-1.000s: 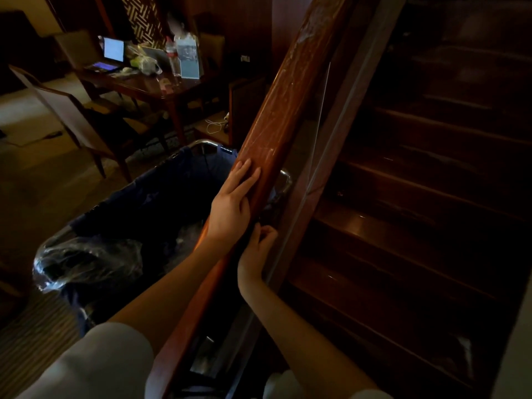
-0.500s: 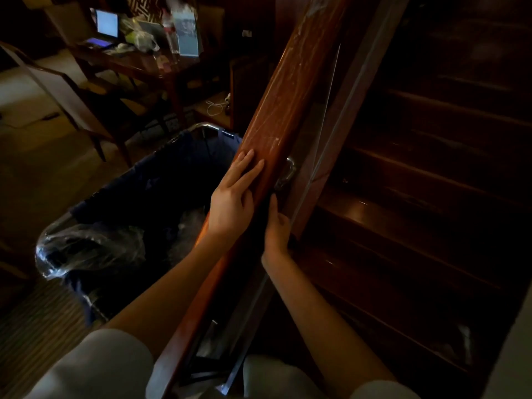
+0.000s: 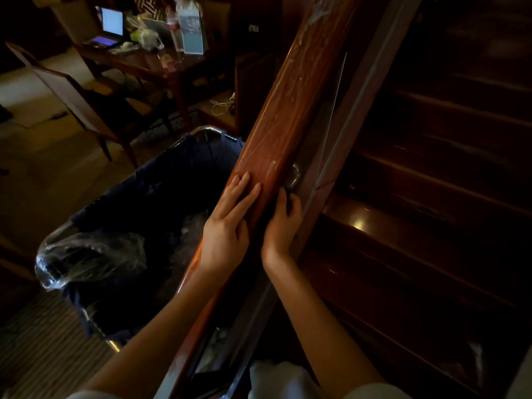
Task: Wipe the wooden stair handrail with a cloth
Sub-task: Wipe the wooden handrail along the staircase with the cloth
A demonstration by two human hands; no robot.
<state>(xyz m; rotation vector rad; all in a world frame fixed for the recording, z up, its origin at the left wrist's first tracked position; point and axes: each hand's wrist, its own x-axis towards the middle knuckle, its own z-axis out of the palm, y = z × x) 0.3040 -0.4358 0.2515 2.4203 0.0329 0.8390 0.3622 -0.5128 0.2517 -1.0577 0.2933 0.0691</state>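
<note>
The wooden handrail (image 3: 288,125) runs steeply from bottom centre to the top, with pale streaks on its reddish top face. My left hand (image 3: 227,226) lies flat on its top and left edge, fingers straight and pointing up the rail. On the rail's shaded right side, my right hand (image 3: 283,226) has its thumb against the wood and its fingers curled in at the lower edge. No cloth shows plainly in either hand; the gap between the right hand's fingers is too dark to read. A pale fabric (image 3: 276,378) shows at the bottom edge.
A housekeeping cart with a dark blue bag (image 3: 161,197) and a clear plastic bag (image 3: 86,254) stands left of the rail. Dark wooden stairs (image 3: 431,197) rise on the right. Further back are a chair (image 3: 72,90) and a cluttered table (image 3: 149,64) with a lit laptop (image 3: 112,23).
My right hand has slid up along the rail's right side and its fingers have curled in at the edge. My left hand keeps its flat place on the rail.
</note>
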